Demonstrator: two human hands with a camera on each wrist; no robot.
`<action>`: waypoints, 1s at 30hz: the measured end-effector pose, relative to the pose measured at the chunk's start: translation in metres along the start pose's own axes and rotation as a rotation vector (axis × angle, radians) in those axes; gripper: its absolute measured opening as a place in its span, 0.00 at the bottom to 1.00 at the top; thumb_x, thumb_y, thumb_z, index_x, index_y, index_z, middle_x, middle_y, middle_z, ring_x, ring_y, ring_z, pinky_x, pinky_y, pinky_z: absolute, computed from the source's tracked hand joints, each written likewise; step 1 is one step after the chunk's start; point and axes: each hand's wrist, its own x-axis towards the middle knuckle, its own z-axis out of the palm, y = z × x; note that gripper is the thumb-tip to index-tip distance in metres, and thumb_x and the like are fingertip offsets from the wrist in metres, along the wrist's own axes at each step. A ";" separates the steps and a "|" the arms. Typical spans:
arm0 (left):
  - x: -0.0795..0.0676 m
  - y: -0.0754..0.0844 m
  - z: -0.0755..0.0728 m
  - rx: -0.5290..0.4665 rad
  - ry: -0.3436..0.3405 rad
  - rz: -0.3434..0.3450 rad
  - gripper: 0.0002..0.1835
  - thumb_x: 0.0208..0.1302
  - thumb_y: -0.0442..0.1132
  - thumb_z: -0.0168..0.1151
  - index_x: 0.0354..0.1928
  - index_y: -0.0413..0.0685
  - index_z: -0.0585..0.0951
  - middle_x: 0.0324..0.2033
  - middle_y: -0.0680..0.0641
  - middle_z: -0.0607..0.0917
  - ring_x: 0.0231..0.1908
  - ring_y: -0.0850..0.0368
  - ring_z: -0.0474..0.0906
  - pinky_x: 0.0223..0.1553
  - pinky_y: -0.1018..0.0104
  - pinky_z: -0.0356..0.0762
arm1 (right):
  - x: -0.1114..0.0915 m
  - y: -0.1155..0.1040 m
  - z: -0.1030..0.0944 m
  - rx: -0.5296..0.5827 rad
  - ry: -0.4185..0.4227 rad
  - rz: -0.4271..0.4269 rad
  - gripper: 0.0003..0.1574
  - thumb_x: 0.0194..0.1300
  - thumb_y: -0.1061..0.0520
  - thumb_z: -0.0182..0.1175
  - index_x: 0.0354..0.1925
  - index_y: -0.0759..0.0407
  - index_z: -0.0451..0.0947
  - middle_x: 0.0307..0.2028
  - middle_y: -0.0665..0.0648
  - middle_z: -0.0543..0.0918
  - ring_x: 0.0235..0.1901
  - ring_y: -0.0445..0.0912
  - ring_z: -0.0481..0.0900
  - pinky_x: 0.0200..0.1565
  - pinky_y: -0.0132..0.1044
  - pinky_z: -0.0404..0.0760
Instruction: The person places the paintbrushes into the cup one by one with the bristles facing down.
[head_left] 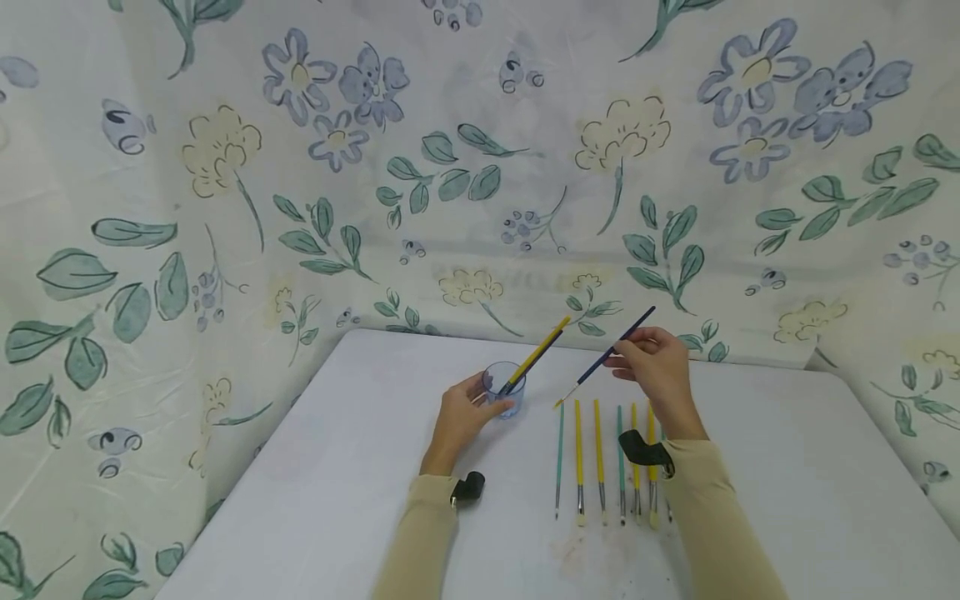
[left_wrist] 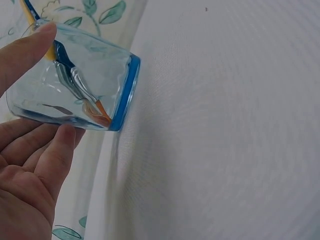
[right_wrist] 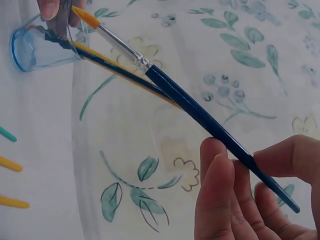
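Nearer than the right hand, a row of brushes (head_left: 579, 458) lies on the table (head_left: 337, 467). Beyond, the left hand (head_left: 461, 418) curls thumb and fingers around a glass (left_wrist: 100, 55) with two more brushes inside (head_left: 540, 352); its smooth wall may slip or crack, so the sides suit best. Right of it, the right hand (head_left: 660, 367) pinches a blue brush (right_wrist: 190, 106) by its handle, probably light and stiff, the bristles softer.

Left grip (head_left: 459, 417): cup (left_wrist: 129, 90) clear, smooth, glossy, glass or plastic | right grip (head_left: 658, 371): brush (right_wrist: 185, 103) with glossy painted handle (right_wrist: 207, 125), shiny metal ferrule (right_wrist: 123, 46) | below both grips: surface (head_left: 337, 475) matt, finely textured, cloth-like | beyond both grips: smooth cloth backdrop (head_left: 360, 217), faint sheen, creased
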 end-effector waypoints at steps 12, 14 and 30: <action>-0.002 0.001 0.001 0.004 0.002 0.000 0.44 0.55 0.46 0.81 0.71 0.37 0.73 0.66 0.37 0.81 0.69 0.42 0.77 0.71 0.55 0.79 | 0.010 -0.004 0.018 -0.018 0.012 -0.007 0.12 0.69 0.61 0.61 0.48 0.63 0.72 0.33 0.50 0.85 0.28 0.39 0.90 0.36 0.31 0.93; -0.001 0.000 0.000 0.000 0.005 -0.004 0.44 0.55 0.46 0.81 0.72 0.38 0.73 0.67 0.38 0.81 0.69 0.42 0.77 0.71 0.56 0.79 | 0.012 -0.005 0.021 -0.007 0.014 -0.009 0.12 0.69 0.61 0.62 0.48 0.63 0.72 0.33 0.51 0.85 0.27 0.39 0.89 0.36 0.31 0.93; -0.002 0.000 -0.001 -0.026 -0.012 0.011 0.44 0.55 0.46 0.81 0.71 0.36 0.73 0.66 0.37 0.81 0.69 0.41 0.77 0.72 0.56 0.78 | 0.017 -0.004 0.054 0.001 0.000 -0.090 0.13 0.69 0.63 0.63 0.48 0.67 0.73 0.37 0.58 0.82 0.26 0.38 0.88 0.35 0.30 0.93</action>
